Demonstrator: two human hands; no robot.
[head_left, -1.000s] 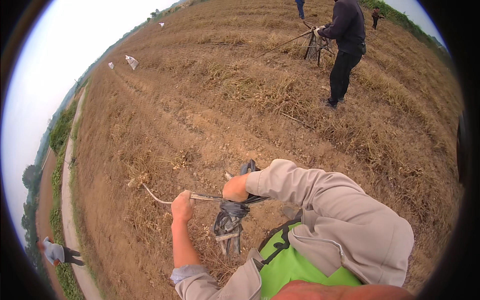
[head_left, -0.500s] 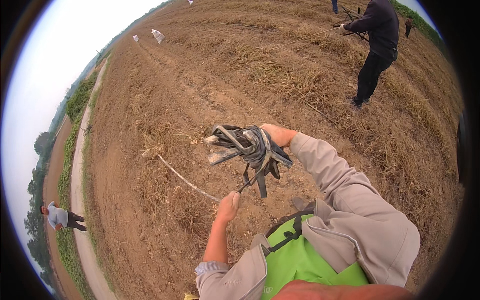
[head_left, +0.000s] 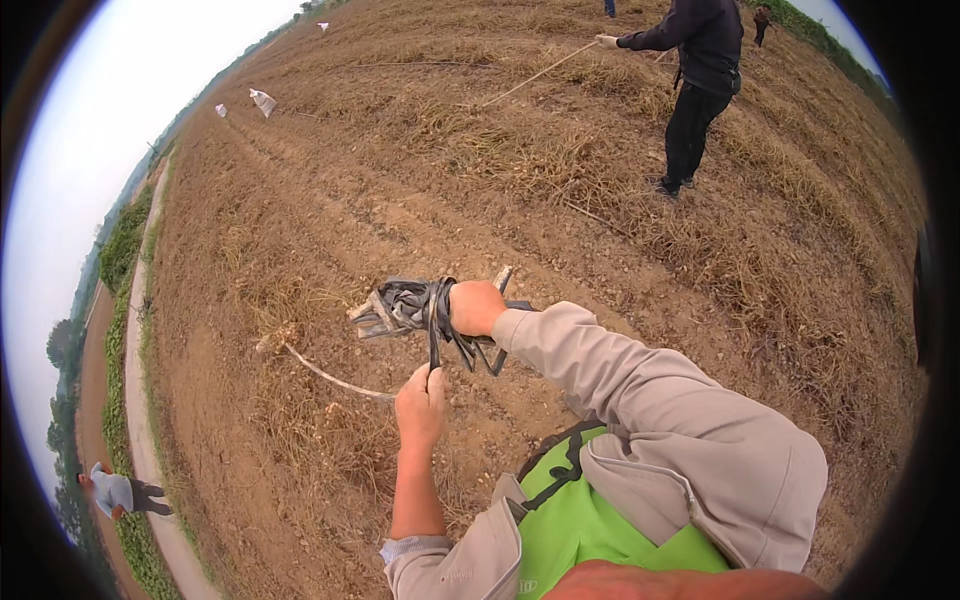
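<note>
A brown field (head_left: pixel 330 190) strewn with dry stalks spreads beneath a worker in a beige jacket (head_left: pixel 700 420) and a bright green garment (head_left: pixel 610 520). A pale path (head_left: pixel 141 400) edges the field at left. Upper right, a co-worker in dark clothes (head_left: pixel 700 60) grips a pole-like length at arm's extent; at lower left, a person in a grey shirt (head_left: pixel 115 493) stands by the path. In front of the worker, above the soil, hangs a bundle of dark strips (head_left: pixel 400 303). Of the worker's hands, the right hand (head_left: pixel 477 306) is closed around the bundle's right side, while the left hand (head_left: pixel 420 405), just below, pinches a dark strip (head_left: pixel 434 340) looped over it. A whitish band (head_left: pixel 335 379) curves from dry stalks toward the left hand. White sacks (head_left: pixel 263 103) dot the distance.
</note>
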